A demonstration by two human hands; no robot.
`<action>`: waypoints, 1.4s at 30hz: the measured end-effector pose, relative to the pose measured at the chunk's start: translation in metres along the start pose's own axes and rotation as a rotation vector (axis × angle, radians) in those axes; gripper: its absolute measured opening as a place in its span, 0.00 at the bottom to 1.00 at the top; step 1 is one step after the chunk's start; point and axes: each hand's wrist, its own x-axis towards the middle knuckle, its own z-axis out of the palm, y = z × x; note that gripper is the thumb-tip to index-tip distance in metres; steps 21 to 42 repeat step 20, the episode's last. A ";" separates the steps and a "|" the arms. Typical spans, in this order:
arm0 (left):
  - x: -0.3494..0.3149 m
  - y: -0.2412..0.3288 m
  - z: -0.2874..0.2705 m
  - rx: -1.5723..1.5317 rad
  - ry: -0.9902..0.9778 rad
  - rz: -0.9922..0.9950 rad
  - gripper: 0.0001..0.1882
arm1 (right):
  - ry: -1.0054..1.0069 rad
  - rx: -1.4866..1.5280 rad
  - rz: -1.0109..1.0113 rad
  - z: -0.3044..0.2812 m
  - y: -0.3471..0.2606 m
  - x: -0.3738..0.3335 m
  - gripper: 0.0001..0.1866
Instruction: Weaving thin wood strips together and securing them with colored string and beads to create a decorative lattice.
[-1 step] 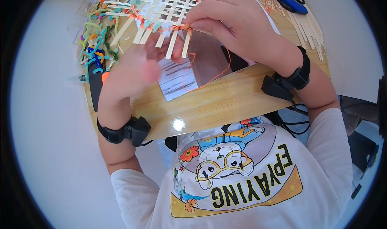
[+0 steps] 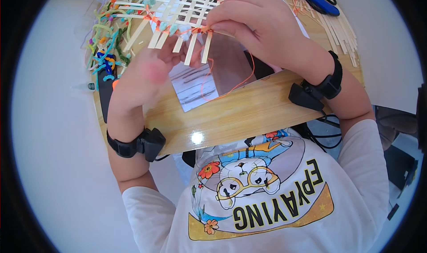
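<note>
A woven lattice of pale flat wooden strips is held up over the table's far middle. Orange thread and tufts of pale green and white fluff run along its near edge. My right hand pinches that edge at the orange thread, thumb against fingers. From there a loose loop of thread hangs toward the table. My left hand is at the lattice's near left, blurred, with its fingers partly hidden behind the strip ends and its thumb apart from them. Below lies a glossy printed sheet.
At the left is a heap of coloured pipe cleaners, beside a long dark object. Loose thin wooden strips lie at the far right near a blue-handled tool. A black strapped device sits on each forearm.
My left hand has shifted slightly left and toward me, its thumb away from the strips. The lattice has tilted a little. My right hand keeps its pinch almost unmoved.
</note>
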 end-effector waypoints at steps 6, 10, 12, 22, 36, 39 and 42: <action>0.012 0.014 0.020 0.061 0.325 -0.122 0.29 | -0.038 -0.167 -0.158 0.000 0.000 0.002 0.07; 0.018 0.018 0.026 0.130 0.410 -0.219 0.22 | -0.065 -0.166 -0.166 0.000 -0.001 0.002 0.08; 0.021 0.017 0.025 0.116 0.429 -0.211 0.20 | -0.089 -0.185 -0.157 -0.001 -0.001 0.002 0.08; 0.022 0.020 0.012 0.134 0.640 -0.121 0.19 | -0.448 0.271 0.850 -0.042 -0.026 0.035 0.08; 0.022 0.020 0.012 0.134 0.640 -0.121 0.19 | -0.448 0.271 0.850 -0.042 -0.026 0.035 0.08; 0.022 0.020 0.012 0.134 0.640 -0.121 0.19 | -0.448 0.271 0.850 -0.042 -0.026 0.035 0.08; 0.022 0.020 0.012 0.134 0.640 -0.121 0.19 | -0.448 0.271 0.850 -0.042 -0.026 0.035 0.08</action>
